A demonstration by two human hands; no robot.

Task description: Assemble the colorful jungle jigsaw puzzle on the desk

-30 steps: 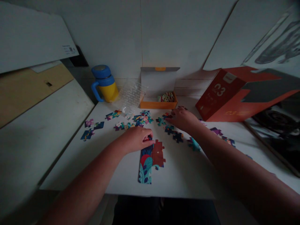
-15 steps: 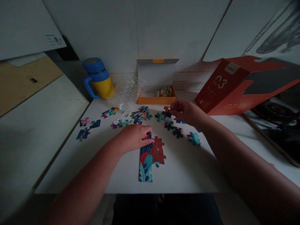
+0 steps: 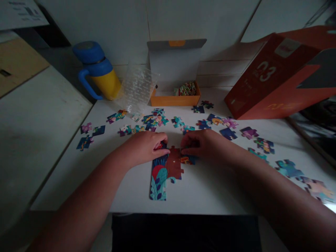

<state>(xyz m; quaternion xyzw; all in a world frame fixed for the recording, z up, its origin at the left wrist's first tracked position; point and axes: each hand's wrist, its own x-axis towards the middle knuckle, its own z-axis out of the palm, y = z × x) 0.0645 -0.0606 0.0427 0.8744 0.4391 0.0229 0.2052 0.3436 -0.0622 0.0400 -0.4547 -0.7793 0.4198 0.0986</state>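
Observation:
My left hand is closed over the top end of a joined strip of jigsaw puzzle pieces, its fingers covering part of it. The strip shows blue, red and teal leaf patterns. Brown puzzle pieces are attached along its right side. Beside them, my right hand is closed in a pinch on a dark puzzle piece with an orange patch, mostly hidden under the fingers. This piece lies against the right edge of the brown part; whether it interlocks I cannot tell.
Loose puzzle pieces lie left, centre and right. Behind them are an open orange box, a clear plastic bag and a blue-yellow jug. A large red box stands at the back right.
My right hand has come from the scattered pieces on the right toward me, bringing a puzzle piece to the brown part. My left hand keeps its hold. The camera view has shifted.

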